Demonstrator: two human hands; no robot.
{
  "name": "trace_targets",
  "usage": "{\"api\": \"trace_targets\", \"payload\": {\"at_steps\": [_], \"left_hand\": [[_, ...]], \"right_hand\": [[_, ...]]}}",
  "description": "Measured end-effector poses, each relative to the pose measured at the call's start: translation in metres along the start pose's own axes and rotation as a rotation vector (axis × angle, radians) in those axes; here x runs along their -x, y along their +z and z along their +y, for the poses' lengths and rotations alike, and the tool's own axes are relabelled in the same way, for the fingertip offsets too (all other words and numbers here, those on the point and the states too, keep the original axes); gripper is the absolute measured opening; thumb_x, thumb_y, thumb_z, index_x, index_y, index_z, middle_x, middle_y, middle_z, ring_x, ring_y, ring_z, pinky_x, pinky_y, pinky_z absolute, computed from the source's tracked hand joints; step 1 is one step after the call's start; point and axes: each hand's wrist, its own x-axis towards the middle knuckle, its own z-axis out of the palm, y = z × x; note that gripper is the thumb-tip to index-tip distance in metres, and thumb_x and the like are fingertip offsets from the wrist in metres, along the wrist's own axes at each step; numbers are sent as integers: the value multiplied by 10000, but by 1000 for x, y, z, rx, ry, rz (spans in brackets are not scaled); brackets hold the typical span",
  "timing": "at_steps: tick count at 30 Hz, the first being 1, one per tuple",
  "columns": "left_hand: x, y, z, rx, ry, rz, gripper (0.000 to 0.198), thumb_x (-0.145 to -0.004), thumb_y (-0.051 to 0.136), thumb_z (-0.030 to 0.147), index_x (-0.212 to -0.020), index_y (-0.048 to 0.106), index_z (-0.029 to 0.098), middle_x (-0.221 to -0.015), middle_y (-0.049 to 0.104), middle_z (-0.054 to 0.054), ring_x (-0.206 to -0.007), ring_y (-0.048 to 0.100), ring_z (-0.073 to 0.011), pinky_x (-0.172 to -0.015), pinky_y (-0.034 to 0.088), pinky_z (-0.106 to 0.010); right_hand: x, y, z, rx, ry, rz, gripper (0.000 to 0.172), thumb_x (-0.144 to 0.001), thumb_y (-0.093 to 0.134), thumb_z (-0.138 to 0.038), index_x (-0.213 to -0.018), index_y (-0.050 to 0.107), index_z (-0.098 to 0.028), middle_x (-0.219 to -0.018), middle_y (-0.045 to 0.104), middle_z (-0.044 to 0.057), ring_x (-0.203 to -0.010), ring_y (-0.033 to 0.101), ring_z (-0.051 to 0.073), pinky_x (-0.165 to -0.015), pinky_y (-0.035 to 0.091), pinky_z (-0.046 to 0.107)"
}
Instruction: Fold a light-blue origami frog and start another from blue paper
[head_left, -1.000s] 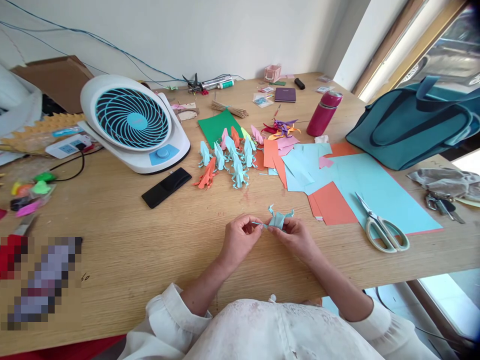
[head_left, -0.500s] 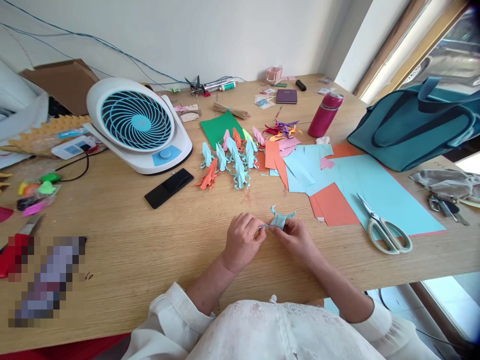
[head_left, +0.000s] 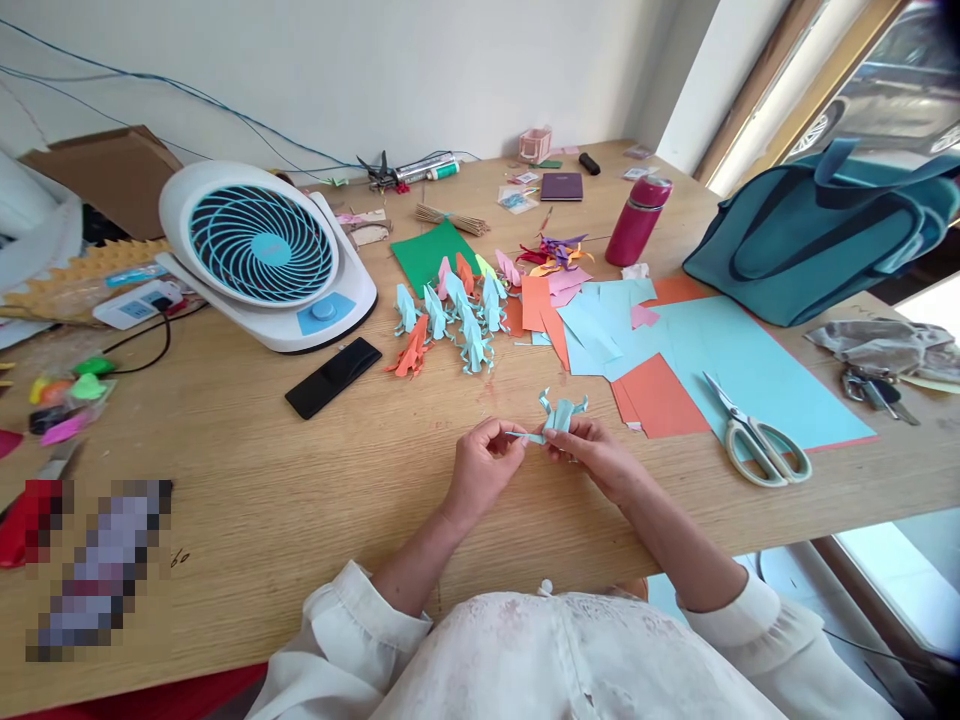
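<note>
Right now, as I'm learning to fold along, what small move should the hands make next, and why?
Probably curl the strip: it looks straight in the left hand, while the right hand holds the figure, whose raised ends look bent.

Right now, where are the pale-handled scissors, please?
In the head view, the scissors lie at right, partly on the large light-blue sheet, beside the orange paper.
</note>
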Motion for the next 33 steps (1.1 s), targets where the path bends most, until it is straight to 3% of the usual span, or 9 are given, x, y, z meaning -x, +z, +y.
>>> {"api": "trace_targets", "payload": {"at_steps": [9, 16, 26, 33], "left_hand": [[2, -2, 2, -110, 80, 38, 66, -782, 637, 199, -734, 681, 189, -702, 653, -5, -608, 531, -116, -615, 433, -240], [4, -2, -5, -212, 174, 31, 80, -798, 622, 154, -764, 680, 198, -740, 663, -12, -645, 561, -129, -657, 466, -254], [5, -2, -5, -538, 414, 42, 132, -832, 555, 101, -761, 607, 199, -737, 621, -29, -751, 571, -176, -725, 451, -299], [7, 0, -4, -778, 636, 40, 186, -920, 498, 135, -824, 652, 174, -740, 639, -53, -728, 542, -184, -706, 409, -330]], "right_hand": [[1, 7, -1, 124, -79, 29, 410, -628, 782, -580, -617, 685, -182, -577, 613, 5, -558, 491, 129, -542, 344, 264], [3, 13, 3, 239, -116, 47, 463, -665, 743, -589, -553, 552, -182, -493, 352, -59, -497, 244, 77, -487, 159, 259], [4, 19, 6, 335, -140, 177, 407, -680, 718, -474, -528, 467, -191, -534, 305, -54, -523, 253, 83, -483, 175, 256], [3, 18, 6, 305, -146, 222, 352, -705, 693, -443, -565, 501, -183, -553, 386, -39, -545, 331, 98, -506, 250, 252]]}}
